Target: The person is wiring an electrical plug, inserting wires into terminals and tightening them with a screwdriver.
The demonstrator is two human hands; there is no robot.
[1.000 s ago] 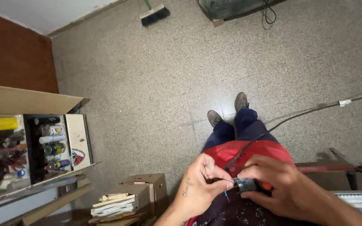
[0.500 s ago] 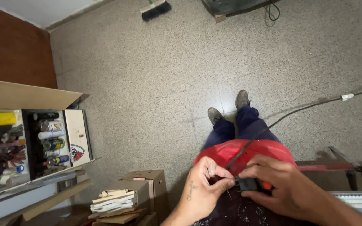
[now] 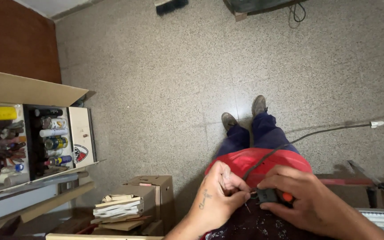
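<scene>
Speckled grey floor point(image 3: 165, 80) fills the room, with cardboard boxes point(image 3: 150, 195) at its lower left. Over the lap, the right hand point(image 3: 307, 200) grips a small dark tool point(image 3: 270, 195); the left hand point(image 3: 221, 193) pinches a thin wire point(image 3: 246, 206) beside it.

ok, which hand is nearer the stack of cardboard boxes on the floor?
Left. The left hand is just right of the cardboard boxes; the right hand is farther right, past the small dark tool it grips.
</scene>
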